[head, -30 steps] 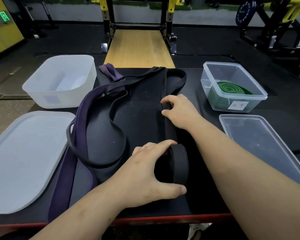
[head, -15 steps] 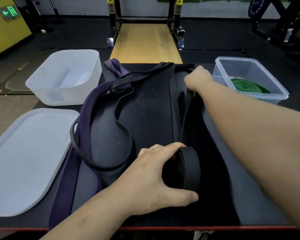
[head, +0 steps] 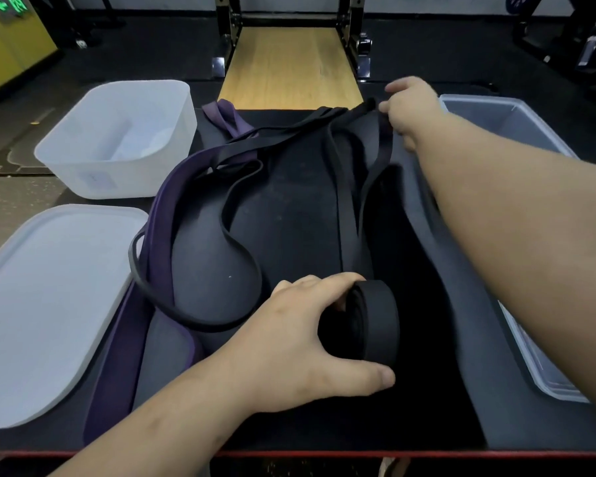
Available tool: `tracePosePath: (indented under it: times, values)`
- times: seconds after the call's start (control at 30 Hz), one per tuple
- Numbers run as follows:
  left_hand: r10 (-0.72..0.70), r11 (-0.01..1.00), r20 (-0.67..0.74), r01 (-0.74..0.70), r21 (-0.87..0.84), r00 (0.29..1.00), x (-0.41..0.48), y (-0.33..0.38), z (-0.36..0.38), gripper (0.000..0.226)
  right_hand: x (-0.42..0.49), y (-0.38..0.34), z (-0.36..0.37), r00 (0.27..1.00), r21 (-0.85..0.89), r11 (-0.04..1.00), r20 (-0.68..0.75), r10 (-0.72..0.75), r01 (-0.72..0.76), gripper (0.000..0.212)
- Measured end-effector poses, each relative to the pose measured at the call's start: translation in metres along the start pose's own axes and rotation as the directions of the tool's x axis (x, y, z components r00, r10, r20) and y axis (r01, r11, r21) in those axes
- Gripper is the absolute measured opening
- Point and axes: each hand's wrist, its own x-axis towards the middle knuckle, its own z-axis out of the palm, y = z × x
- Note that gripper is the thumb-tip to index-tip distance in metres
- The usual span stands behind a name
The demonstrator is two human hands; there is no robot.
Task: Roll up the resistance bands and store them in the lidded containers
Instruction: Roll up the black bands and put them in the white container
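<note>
A wide black resistance band point(head: 344, 208) lies stretched along the black table, its near end wound into a roll point(head: 369, 321). My left hand point(head: 303, 332) grips that roll from the left, thumb under it. My right hand point(head: 410, 108) pinches the band's far end near the table's back edge. A purple band point(head: 162, 215) and a thin black band point(head: 241, 249) lie loose to the left. A white tub point(head: 117, 139) stands back left, its lid point(head: 49, 304) in front of it. A clear container point(head: 503, 122) sits back right, mostly hidden by my right arm.
A clear lid point(head: 544, 370) lies at the right edge of the table under my right arm. The table's red front edge point(head: 324, 454) runs close to me. Beyond the table are a wooden platform point(head: 289, 67) and a rack's uprights.
My right hand slid up the black band from its middle to the far end and lifted that end. My left hand kept its grip on the roll. The view tilted down and closer.
</note>
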Motion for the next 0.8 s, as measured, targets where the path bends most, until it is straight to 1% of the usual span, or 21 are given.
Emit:
tracePosePath:
  times: [0.03, 0.1, 0.13, 0.17, 0.23, 0.33, 0.4, 0.43, 0.53, 0.57, 0.6, 0.63, 0.67, 0.7, 0.77, 0.8]
  values:
    - [-0.005, 1.000, 0.000, 0.005, -0.002, 1.000, 0.000, 0.000, 0.000, 0.073, 0.001, -0.003, -0.001, 0.999, 0.061, 0.998, 0.028, 0.031, -0.033, 0.021]
    - [-0.011, 1.000, 0.000, 0.011, -0.002, 1.000, -0.001, 0.002, 0.000, 0.073, -0.009, -0.013, -0.007, 0.982, 0.050, 0.990, 0.144, 0.122, -0.131, 0.013]
    - [-0.010, 1.000, 0.003, 0.010, -0.001, 1.000, -0.001, 0.003, 0.000, 0.073, -0.010, -0.013, -0.008, 0.975, -0.015, 0.990, 0.170, 0.142, -0.142, 0.013]
    - [-0.009, 1.000, 0.005, 0.009, 0.001, 1.000, -0.001, 0.003, 0.000, 0.074, -0.016, -0.017, -0.012, 0.961, -0.019, 0.984, 0.215, 0.177, -0.177, 0.012]
    - [-0.006, 1.000, 0.001, 0.006, 0.004, 1.000, -0.001, 0.004, 0.000, 0.075, -0.014, -0.017, -0.015, 0.943, -0.097, 0.980, 0.270, 0.193, -0.173, 0.007]
    - [-0.004, 1.000, -0.002, 0.004, 0.002, 1.000, -0.001, 0.004, 0.000, 0.074, -0.014, -0.019, -0.020, 0.929, -0.217, 0.966, 0.308, 0.207, -0.143, 0.021]
    - [-0.011, 1.000, -0.002, 0.011, -0.005, 1.000, -0.002, 0.004, 0.000, 0.076, -0.014, -0.022, -0.022, 0.920, -0.196, 0.971, 0.337, 0.200, -0.140, 0.024]
    - [-0.011, 1.000, -0.005, 0.011, -0.004, 1.000, -0.003, 0.004, 0.000, 0.077, -0.019, -0.026, -0.023, 0.924, -0.187, 0.973, 0.332, 0.191, -0.134, 0.023]
    - [-0.009, 1.000, -0.006, 0.009, 0.000, 1.000, -0.003, 0.003, 0.000, 0.078, -0.012, -0.031, -0.021, 0.947, -0.095, 0.991, 0.298, 0.115, -0.091, 0.007]
    - [-0.012, 1.000, -0.004, 0.012, 0.002, 1.000, -0.003, 0.003, 0.000, 0.079, -0.017, -0.037, -0.020, 0.962, -0.132, 0.990, 0.262, 0.077, -0.043, 0.004]
    - [-0.015, 1.000, 0.000, 0.015, 0.004, 1.000, -0.004, 0.003, 0.000, 0.079, -0.015, -0.039, -0.021, 0.974, -0.244, 0.969, 0.226, 0.024, 0.033, 0.006]
    - [-0.016, 1.000, 0.002, 0.016, 0.006, 1.000, -0.004, 0.003, 0.000, 0.079, -0.015, -0.043, -0.020, 0.978, -0.384, 0.918, 0.209, -0.014, 0.096, 0.010]
    - [-0.015, 1.000, -0.001, 0.015, 0.006, 1.000, -0.004, 0.003, 0.000, 0.078, -0.013, -0.045, -0.018, 0.982, -0.521, 0.838, 0.171, -0.086, 0.164, 0.017]
    - [-0.013, 1.000, -0.005, 0.013, 0.006, 1.000, -0.004, 0.003, 0.000, 0.078, -0.012, -0.047, -0.017, 0.977, -0.609, 0.764, 0.130, -0.169, 0.213, 0.023]
    - [-0.014, 1.000, -0.008, 0.014, 0.001, 1.000, -0.005, 0.003, 0.001, 0.078, -0.014, -0.047, -0.016, 0.953, -0.704, 0.666, 0.053, -0.299, 0.248, 0.032]
    - [-0.015, 1.000, -0.008, 0.015, -0.004, 1.000, -0.005, 0.003, 0.001, 0.077, -0.015, -0.046, -0.016, 0.927, -0.737, 0.624, 0.011, -0.374, 0.261, 0.034]
